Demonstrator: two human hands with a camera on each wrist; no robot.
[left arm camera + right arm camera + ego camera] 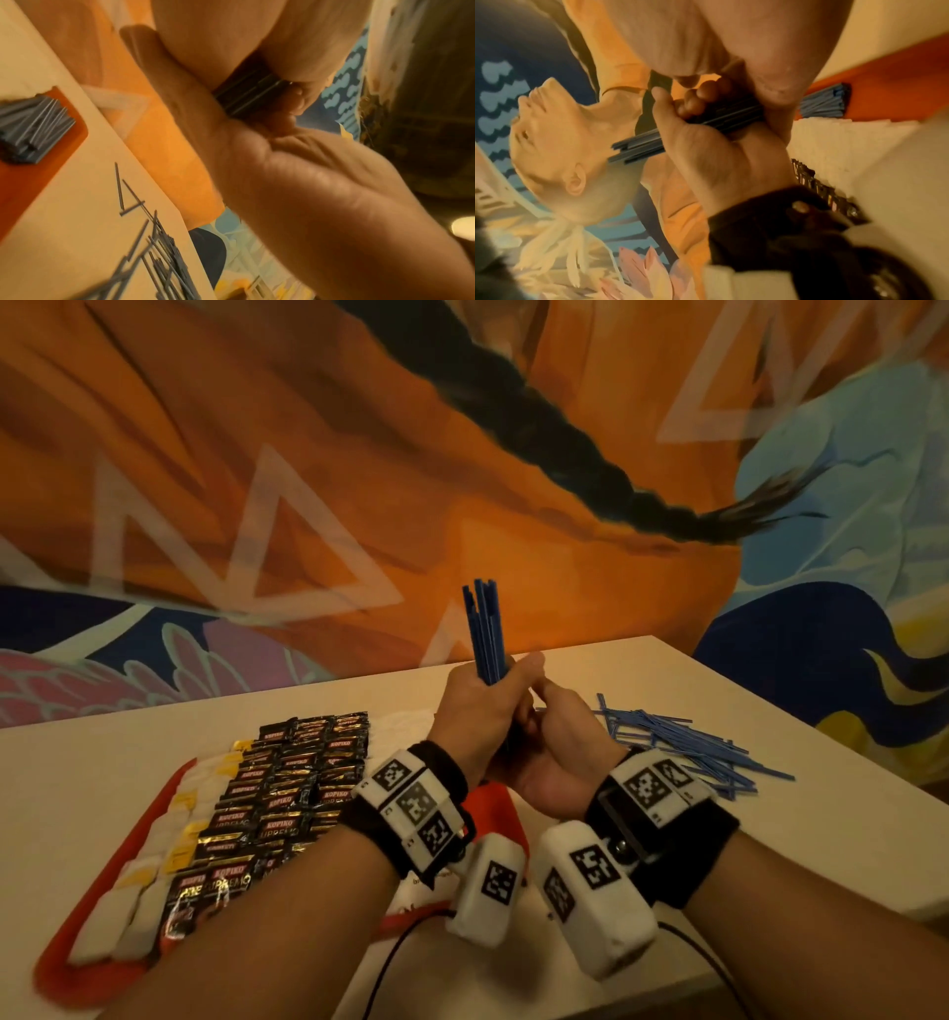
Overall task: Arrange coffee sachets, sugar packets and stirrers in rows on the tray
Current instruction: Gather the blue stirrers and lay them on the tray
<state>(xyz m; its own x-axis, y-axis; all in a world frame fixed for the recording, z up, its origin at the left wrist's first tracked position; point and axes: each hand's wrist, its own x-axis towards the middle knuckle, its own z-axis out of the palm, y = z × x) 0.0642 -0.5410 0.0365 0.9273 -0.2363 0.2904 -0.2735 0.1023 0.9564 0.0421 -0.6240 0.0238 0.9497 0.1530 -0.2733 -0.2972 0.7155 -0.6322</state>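
Observation:
A bundle of blue stirrers point(485, 629) stands upright above the tray's right part, its top ends uneven. My left hand point(493, 695) grips the bundle around its middle. My right hand point(544, 711) curls its fingers on the lower part from the right, touching the left hand. The bundle point(731, 115) shows between both palms in the right wrist view. On the red tray point(51, 968) lie rows of black coffee sachets point(287, 788) and, left of them, white and yellow sugar packets point(169, 829). A group of stirrers point(33, 125) lies on the tray.
A loose pile of blue stirrers point(683, 747) lies on the white table point(667, 670) to the right of my hands, near the table's right edge. Black cables point(400, 947) run across the front edge. A painted wall rises just behind the table.

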